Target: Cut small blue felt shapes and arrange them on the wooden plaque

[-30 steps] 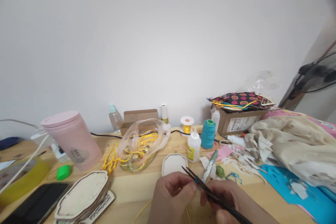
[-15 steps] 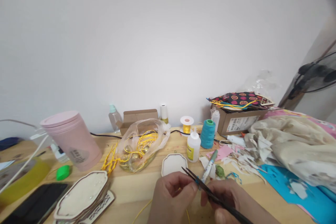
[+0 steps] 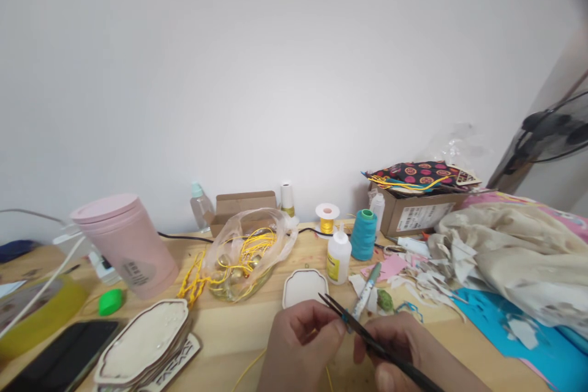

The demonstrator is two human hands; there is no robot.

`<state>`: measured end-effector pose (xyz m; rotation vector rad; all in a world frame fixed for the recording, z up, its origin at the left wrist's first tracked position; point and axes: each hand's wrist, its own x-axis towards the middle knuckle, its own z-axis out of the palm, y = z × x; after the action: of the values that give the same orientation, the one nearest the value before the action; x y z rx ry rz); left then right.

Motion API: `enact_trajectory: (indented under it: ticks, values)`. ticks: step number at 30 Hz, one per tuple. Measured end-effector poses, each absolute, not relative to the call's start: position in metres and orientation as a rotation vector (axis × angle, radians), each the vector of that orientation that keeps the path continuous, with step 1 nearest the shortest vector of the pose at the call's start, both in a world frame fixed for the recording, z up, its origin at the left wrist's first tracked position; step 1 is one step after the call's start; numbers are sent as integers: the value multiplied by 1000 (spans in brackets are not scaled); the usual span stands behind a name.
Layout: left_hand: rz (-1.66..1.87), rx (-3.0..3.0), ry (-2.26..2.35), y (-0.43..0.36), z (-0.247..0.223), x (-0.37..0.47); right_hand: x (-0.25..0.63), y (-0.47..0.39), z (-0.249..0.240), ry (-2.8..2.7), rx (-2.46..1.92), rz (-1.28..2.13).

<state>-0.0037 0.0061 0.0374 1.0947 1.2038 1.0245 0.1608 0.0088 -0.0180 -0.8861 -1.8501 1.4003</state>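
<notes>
At the bottom centre, my left hand (image 3: 305, 343) is closed in a pinch on a small blue piece, with a yellow cord (image 3: 249, 369) hanging below it. My right hand (image 3: 404, 349) holds dark tweezers or thin scissors (image 3: 367, 338), whose slim tips lie by the blue piece at my left fingertips. Just beyond my left hand lies a white scalloped plate (image 3: 305, 288). A capped pen (image 3: 367, 291) and a green lump (image 3: 384, 300) rest beyond my right hand.
Behind stand a glue bottle (image 3: 339, 257), teal thread (image 3: 364, 235) and a yellow spool (image 3: 326, 219). To the left are a bag of cords (image 3: 250, 251), stacked plates (image 3: 144, 340), a phone (image 3: 64, 355) and a pink cup (image 3: 131, 251). Paper scraps (image 3: 427, 275) and blue sheet (image 3: 519, 331) lie right.
</notes>
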Motion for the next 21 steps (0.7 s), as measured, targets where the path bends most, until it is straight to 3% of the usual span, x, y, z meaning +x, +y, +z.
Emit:
enact_trajectory:
  ticks: [21]
  values:
    - [1017,1161,1192,6,28,-5,161,8,-16,-1773,-874,1399]
